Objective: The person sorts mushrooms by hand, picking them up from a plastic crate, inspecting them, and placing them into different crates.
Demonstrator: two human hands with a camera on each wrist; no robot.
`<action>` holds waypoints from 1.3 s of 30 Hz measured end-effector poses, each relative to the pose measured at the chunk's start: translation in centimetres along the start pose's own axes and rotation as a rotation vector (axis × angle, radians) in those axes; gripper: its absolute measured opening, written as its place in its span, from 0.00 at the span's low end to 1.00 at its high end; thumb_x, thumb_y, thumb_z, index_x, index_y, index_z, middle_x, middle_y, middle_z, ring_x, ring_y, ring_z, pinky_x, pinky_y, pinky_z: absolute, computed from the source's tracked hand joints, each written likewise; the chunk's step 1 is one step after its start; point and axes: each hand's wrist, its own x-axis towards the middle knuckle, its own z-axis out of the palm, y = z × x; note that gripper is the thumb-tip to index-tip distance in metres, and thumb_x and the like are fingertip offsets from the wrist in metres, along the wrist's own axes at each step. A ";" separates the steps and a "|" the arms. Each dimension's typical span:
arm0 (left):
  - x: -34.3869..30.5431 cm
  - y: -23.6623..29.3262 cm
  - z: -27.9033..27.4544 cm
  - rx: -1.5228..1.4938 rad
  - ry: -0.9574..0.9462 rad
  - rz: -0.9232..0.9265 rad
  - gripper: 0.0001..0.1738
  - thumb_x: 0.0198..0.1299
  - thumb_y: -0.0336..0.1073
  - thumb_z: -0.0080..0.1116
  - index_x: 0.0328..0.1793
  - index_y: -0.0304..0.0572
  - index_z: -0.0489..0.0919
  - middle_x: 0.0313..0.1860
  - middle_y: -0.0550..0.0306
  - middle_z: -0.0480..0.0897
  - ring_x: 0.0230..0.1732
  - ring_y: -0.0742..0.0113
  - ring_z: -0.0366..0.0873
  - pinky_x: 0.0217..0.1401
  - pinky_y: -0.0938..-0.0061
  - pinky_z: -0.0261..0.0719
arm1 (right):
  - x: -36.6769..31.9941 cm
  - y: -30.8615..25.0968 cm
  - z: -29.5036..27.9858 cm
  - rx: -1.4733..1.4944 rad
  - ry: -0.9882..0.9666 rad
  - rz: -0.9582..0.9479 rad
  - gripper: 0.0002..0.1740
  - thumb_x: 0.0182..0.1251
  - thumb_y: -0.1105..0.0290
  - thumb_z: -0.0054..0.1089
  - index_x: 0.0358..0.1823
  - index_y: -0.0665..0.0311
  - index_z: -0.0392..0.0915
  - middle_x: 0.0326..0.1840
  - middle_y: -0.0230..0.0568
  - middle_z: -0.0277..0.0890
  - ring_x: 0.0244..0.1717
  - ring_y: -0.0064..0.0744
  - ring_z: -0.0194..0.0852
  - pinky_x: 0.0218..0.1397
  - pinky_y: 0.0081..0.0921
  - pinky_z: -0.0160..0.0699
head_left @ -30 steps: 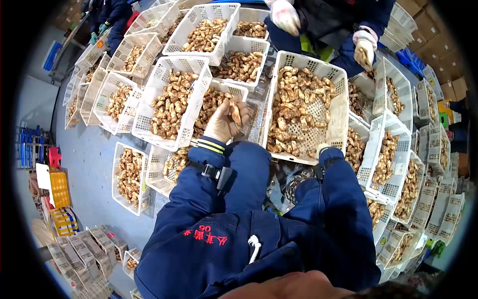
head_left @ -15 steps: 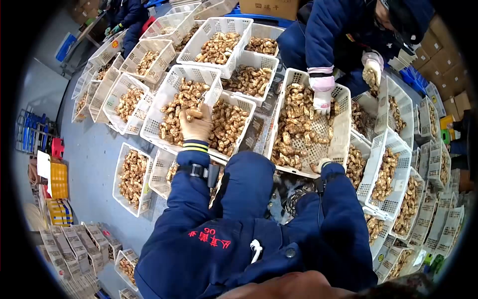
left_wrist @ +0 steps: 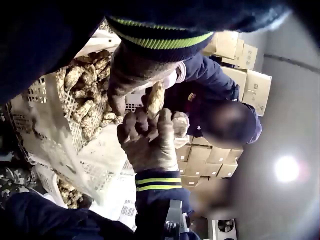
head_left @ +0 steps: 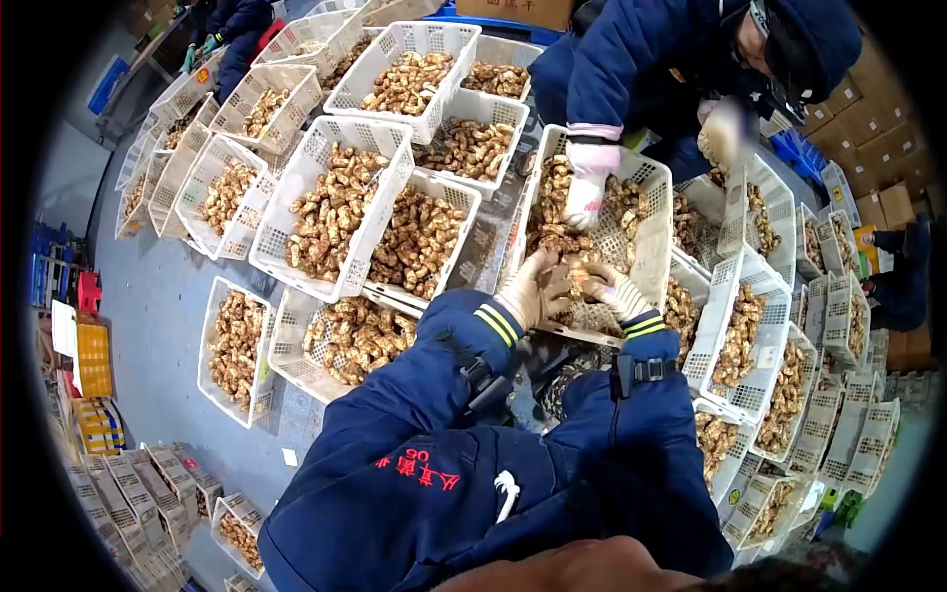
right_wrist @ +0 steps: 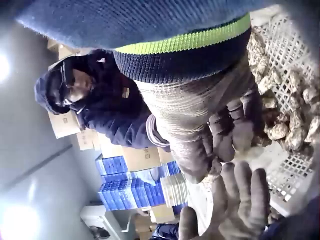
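Observation:
Both gloved hands meet over the near end of a white plastic crate (head_left: 659, 237) of brown-and-white mushrooms (head_left: 631, 212). My left hand (head_left: 528, 293) is on the left, its fingers extended and spread in the right wrist view. Beside it, my right hand (head_left: 617, 291) has bent fingers. Between the hands, a mushroom (left_wrist: 156, 99) stands at the right hand's fingertips (left_wrist: 164, 117), pinched there. The left hand's fingers lie close to it.
Across the crate another person (head_left: 671, 69) reaches a gloved hand (head_left: 586, 187) into it. To the left, a tilted crate (head_left: 281, 222) of mushrooms overlaps another crate (head_left: 464, 202). More filled crates (head_left: 735, 326) line the right side. Cardboard boxes (head_left: 868, 143) are stacked behind.
My left hand has come from the mushrooms in the left crate, rightward to the middle crate. My right hand has risen from that crate's near rim. The other person's hand has reached into the crate.

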 end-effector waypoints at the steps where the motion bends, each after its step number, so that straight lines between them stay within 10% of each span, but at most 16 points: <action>1: -0.8 -0.3 1.3 0.013 0.064 -0.018 0.22 0.65 0.59 0.51 0.52 0.52 0.74 0.43 0.58 0.80 0.45 0.60 0.80 0.46 0.54 0.83 | -0.5 -1.0 0.9 0.043 -0.040 -0.091 0.48 0.54 0.43 0.69 0.68 0.69 0.63 0.57 0.46 0.76 0.55 0.33 0.75 0.58 0.30 0.76; 6: -0.4 0.1 1.2 -0.058 0.058 -0.087 0.30 0.66 0.68 0.40 0.53 0.51 0.74 0.45 0.50 0.80 0.45 0.53 0.80 0.44 0.52 0.83 | 0.5 1.5 -2.8 -0.192 0.202 -0.014 0.36 0.64 0.51 0.61 0.66 0.67 0.66 0.61 0.49 0.73 0.60 0.39 0.73 0.65 0.31 0.70; 9: 1.9 -0.4 -2.1 -0.108 -0.153 -0.127 0.33 0.64 0.71 0.40 0.51 0.51 0.76 0.40 0.54 0.79 0.35 0.61 0.77 0.39 0.60 0.83 | 2.1 7.8 -5.9 -0.960 0.095 0.489 0.35 0.60 0.47 0.58 0.62 0.65 0.72 0.61 0.55 0.73 0.62 0.47 0.73 0.64 0.33 0.71; 12: -1.3 0.7 2.0 0.078 0.164 -0.083 0.39 0.64 0.73 0.33 0.52 0.49 0.79 0.23 0.65 0.74 0.18 0.73 0.62 0.26 0.73 0.72 | 1.9 13.8 -6.8 -1.192 -0.073 0.781 0.31 0.54 0.49 0.61 0.56 0.62 0.79 0.57 0.57 0.76 0.59 0.51 0.75 0.62 0.40 0.73; 14: -1.4 0.8 1.5 0.067 0.123 -0.089 0.44 0.64 0.74 0.30 0.57 0.44 0.79 0.18 0.67 0.73 0.16 0.74 0.60 0.24 0.76 0.64 | -0.1 4.6 -3.0 -1.178 -0.179 0.865 0.29 0.56 0.52 0.60 0.55 0.63 0.79 0.56 0.57 0.76 0.59 0.51 0.74 0.61 0.41 0.73; 23: -0.8 1.0 0.1 0.081 0.113 -0.061 0.46 0.62 0.77 0.30 0.51 0.39 0.77 0.09 0.72 0.49 0.09 0.75 0.41 0.15 0.73 0.45 | -0.7 9.7 -3.5 -1.328 -0.204 0.848 0.28 0.56 0.53 0.60 0.55 0.63 0.79 0.56 0.56 0.76 0.59 0.51 0.75 0.62 0.41 0.73; 33: -0.5 0.9 1.1 0.124 0.193 0.061 0.41 0.64 0.72 0.37 0.54 0.41 0.78 0.17 0.67 0.72 0.16 0.73 0.63 0.22 0.73 0.70 | 2.0 13.0 -5.0 -1.374 -0.184 0.664 0.28 0.57 0.53 0.60 0.55 0.62 0.79 0.56 0.55 0.76 0.58 0.50 0.75 0.62 0.40 0.73; 39: 0.0 0.3 0.0 0.202 0.101 0.071 0.21 0.57 0.41 0.66 0.56 0.51 0.76 0.33 0.67 0.77 0.31 0.73 0.77 0.44 0.68 0.83 | 3.3 5.6 -5.2 -0.246 0.121 0.348 0.36 0.59 0.52 0.65 0.63 0.68 0.70 0.59 0.53 0.75 0.58 0.45 0.74 0.62 0.35 0.70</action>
